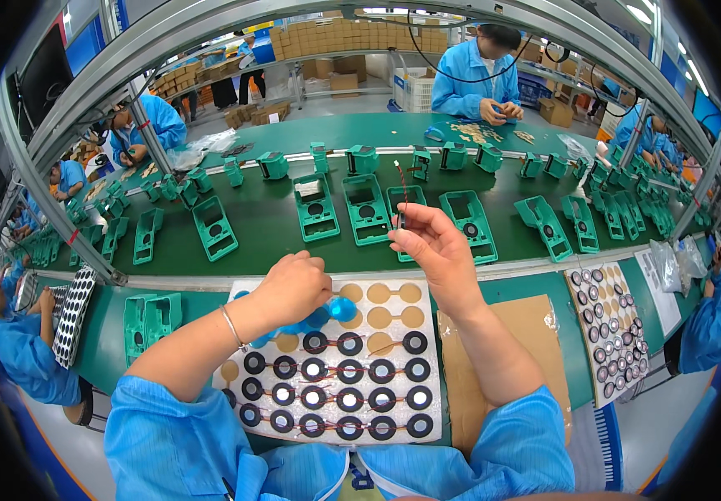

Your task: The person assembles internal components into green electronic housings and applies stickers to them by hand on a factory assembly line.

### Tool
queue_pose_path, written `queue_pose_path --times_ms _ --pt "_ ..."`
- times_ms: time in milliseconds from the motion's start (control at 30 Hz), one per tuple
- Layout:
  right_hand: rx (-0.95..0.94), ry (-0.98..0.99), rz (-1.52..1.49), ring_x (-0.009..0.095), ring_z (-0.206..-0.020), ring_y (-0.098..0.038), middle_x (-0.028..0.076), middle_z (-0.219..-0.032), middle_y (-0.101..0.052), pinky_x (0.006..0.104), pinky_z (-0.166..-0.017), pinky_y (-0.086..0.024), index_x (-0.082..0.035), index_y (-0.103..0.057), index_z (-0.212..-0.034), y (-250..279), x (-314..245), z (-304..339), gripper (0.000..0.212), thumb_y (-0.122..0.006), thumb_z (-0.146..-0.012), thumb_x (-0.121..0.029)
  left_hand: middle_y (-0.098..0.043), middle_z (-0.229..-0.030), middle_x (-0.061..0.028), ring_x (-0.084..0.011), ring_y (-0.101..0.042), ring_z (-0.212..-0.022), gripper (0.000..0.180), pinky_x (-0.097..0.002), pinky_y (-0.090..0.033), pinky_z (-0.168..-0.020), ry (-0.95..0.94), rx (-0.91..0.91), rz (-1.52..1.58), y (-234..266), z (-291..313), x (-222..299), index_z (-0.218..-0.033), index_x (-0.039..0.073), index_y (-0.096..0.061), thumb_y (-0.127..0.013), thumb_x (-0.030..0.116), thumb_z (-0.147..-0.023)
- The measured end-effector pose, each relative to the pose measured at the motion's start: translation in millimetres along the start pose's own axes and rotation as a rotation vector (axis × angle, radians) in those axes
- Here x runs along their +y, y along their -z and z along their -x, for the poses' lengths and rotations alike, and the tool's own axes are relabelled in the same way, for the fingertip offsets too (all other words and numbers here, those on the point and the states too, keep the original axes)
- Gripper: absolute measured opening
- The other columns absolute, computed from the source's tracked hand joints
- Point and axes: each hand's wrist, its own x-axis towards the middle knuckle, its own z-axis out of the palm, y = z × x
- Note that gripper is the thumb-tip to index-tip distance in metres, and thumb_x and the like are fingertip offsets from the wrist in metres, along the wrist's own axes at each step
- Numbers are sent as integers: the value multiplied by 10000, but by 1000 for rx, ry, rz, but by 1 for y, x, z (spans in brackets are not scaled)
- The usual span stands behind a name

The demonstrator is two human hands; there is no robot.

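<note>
Over the green conveyor point(273, 230), your right hand point(436, 255) pinches a thin wired lead point(403, 185) at its lower part, thumb and forefinger nearly closed. The lead's long axis runs close to upright in view, its small connector end pointing up, tipped slightly left. Your left hand point(294, 288) is curled, fingertips hidden, above glossy blue pieces point(342, 309); you cannot tell from here whether it grips any. Beneath it lies a white foam tray point(400, 384) with rows of round black parts point(350, 400) in it. Cardboard point(465, 380) lies right of that tray, under your forearm. Farther out, green housings point(365, 213) line the conveyor, and a blue-sleeved co-worker point(465, 79) sits opposite.
</note>
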Motion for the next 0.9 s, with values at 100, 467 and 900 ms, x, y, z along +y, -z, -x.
queue_pose_path --times_ms 100,467,900 --pt "50 55 34 143 -951 -557 74 -1050 -551 285 -817 -475 24 -477 -1172 8 1 -3 347 -577 -858 -83 -551 -714 -104 -284 -532 -738 93 -369 -454 -669 30 84 -7 10 -18 1 -729 84 -678 -618 155 -720" --pt "223 174 -8 86 -864 -526 33 -968 -573 233 -775 -442 4 -534 -1032 26 -4 -13 227 -618 -840 -86 -598 -649 -116 -158 -540 -449 221 -302 -404 -357 854 -23 930 -91 -164 -90 -838 -56 -597 -610 164 -819" --pt "40 153 416 153 -844 -554 65 -934 -584 248 -700 -473 -41 -603 -1011 7 25 -6 216 -619 -799 -80 -534 -632 -30 -102 -507 -522 98 -227 -422 -426 747 -20 1159 -24 -107 -79 -744 18 -579 -576 96 -803"
